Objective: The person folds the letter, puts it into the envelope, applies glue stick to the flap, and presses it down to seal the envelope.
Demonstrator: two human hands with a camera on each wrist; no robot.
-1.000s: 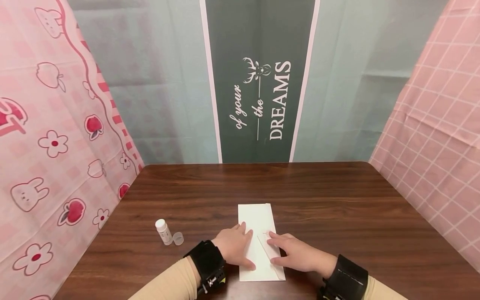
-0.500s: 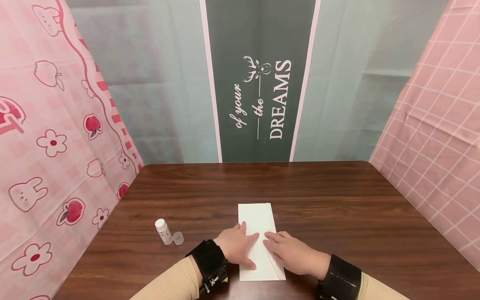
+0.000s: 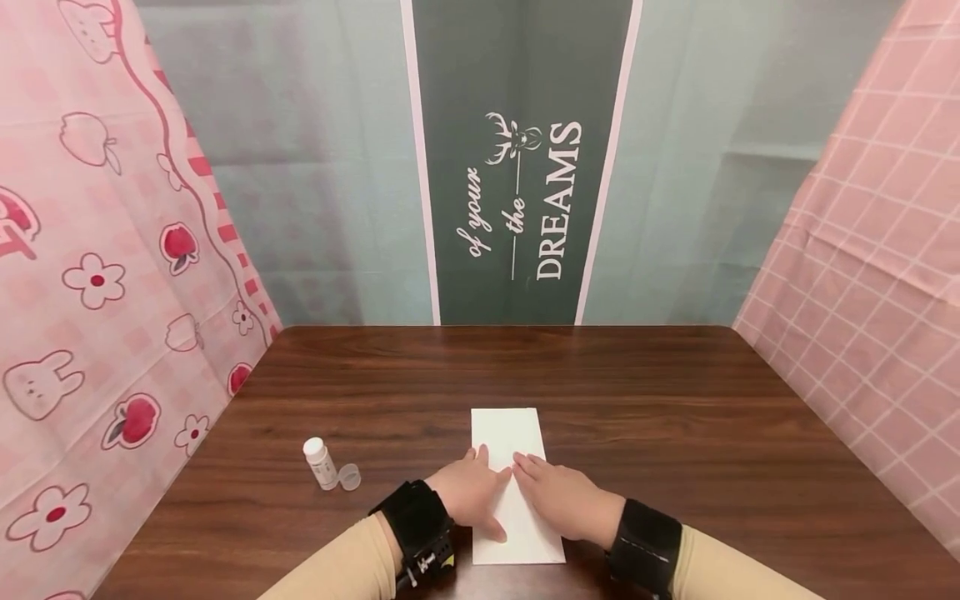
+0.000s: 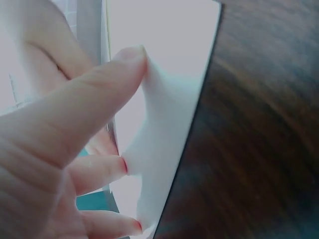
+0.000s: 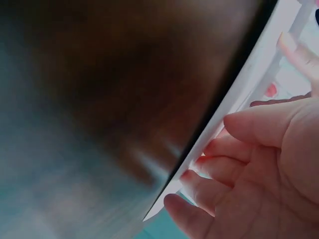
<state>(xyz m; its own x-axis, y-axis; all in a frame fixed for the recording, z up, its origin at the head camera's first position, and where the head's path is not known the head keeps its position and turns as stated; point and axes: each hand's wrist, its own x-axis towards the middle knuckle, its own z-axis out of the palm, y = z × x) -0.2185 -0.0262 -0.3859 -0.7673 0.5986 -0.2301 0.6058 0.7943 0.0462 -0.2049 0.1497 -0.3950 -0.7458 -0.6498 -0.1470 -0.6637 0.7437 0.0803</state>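
Note:
A long white paper envelope (image 3: 517, 433) lies flat on the wooden table, its long sides pointing away from me. My left hand (image 3: 467, 493) rests on its left half with the fingers spread. In the left wrist view, that hand's thumb (image 4: 99, 89) and fingertips press on the paper. My right hand (image 3: 564, 498) lies over the right half, fingers extended and close together, their tips near the left hand's. The right wrist view shows the right hand's fingers (image 5: 219, 169) along the envelope's edge (image 5: 234, 97). Part of the right long side is hidden beneath this hand.
To the left stands a small white glue stick (image 3: 321, 465), with a clear cap (image 3: 349, 477) beside it. The brown table (image 3: 675, 417) reaches back to a grey-green curtain (image 3: 345, 208). Pink patterned cloths hang at both sides.
My right hand has slid left and slightly forward across the envelope, and the slanted flap edge that showed by it now lies flat or covered. The left hand stays nearly in place.

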